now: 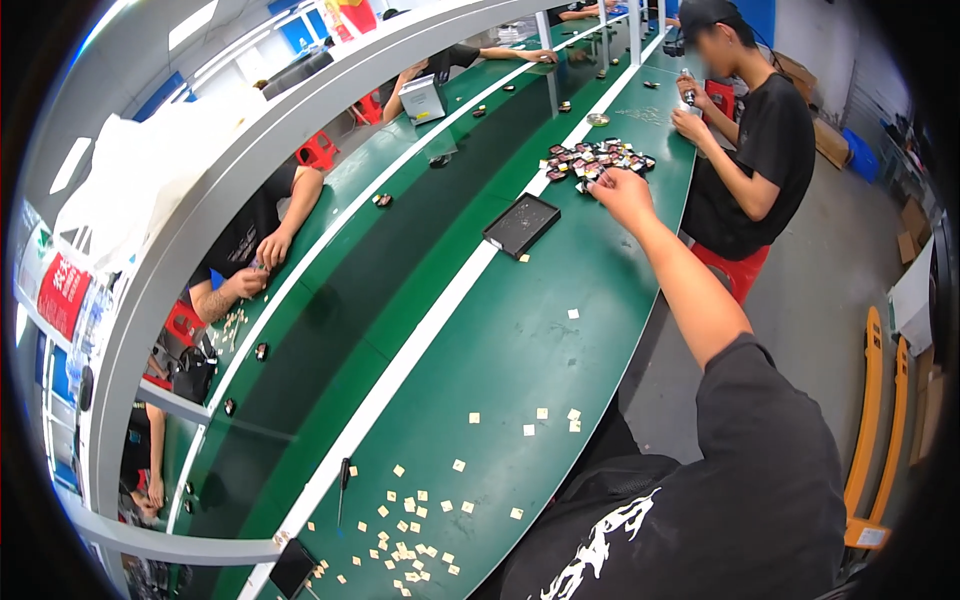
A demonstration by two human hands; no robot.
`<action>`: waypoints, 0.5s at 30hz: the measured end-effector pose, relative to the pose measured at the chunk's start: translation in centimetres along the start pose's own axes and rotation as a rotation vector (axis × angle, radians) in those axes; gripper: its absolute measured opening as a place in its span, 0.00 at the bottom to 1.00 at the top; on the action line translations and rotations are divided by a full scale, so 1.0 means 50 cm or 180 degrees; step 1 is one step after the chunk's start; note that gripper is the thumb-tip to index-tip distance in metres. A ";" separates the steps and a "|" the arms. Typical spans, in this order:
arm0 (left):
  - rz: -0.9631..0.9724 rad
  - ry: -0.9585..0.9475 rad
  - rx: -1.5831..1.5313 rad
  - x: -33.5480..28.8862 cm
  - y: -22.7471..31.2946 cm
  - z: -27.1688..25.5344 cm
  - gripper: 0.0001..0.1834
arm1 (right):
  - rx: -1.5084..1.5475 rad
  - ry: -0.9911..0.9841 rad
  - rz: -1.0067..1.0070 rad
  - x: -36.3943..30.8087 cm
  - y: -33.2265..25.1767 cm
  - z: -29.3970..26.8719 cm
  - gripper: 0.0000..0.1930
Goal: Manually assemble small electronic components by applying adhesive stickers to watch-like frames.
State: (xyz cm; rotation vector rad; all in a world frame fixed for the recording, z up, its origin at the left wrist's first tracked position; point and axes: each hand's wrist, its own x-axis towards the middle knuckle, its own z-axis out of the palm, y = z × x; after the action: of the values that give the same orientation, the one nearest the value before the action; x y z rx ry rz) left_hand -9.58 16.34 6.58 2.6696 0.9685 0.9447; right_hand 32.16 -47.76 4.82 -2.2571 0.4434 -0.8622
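My right hand [624, 196] reaches far along the green table to the near edge of a heap of small black parts with red and white faces [592, 156]. Its fingers are pinched together there; whatever lies between them is too small to make out. Just left of the hand sits a shallow black tray [522, 226] with small bits in its bottom. Many small cream square pieces [410, 504] are scattered over the near part of the table, a few lying further up. My left hand is out of view.
A thin screwdriver [344, 478] and a dark flat object [293, 569] lie by the white strip. A co-worker [752, 150] sits beyond the heap, holding a tool. Across the dark conveyor belt [345, 300], carrying several black parts, other people work. A grey frame [130, 330] arches left.
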 end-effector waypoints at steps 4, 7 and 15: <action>-0.0922 -0.1828 -0.2668 -0.034 0.156 0.036 0.20 | 0.0743 -0.0643 -0.0225 -0.199 -0.149 -0.019 0.10; -0.1592 -0.3099 -0.4589 -0.076 0.226 0.096 0.34 | 0.1346 -0.1415 -0.0607 -0.408 -0.272 0.001 0.09; -0.2065 -0.3829 -0.5650 -0.074 0.276 0.134 0.28 | 0.1760 -0.2383 -0.3121 -0.718 -0.412 0.007 0.14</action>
State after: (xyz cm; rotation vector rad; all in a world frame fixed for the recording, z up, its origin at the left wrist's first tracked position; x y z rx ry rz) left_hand -0.42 3.73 4.04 0.8317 0.2314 -0.1695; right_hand 7.93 -14.28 2.46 -1.9825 -1.1704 -0.3909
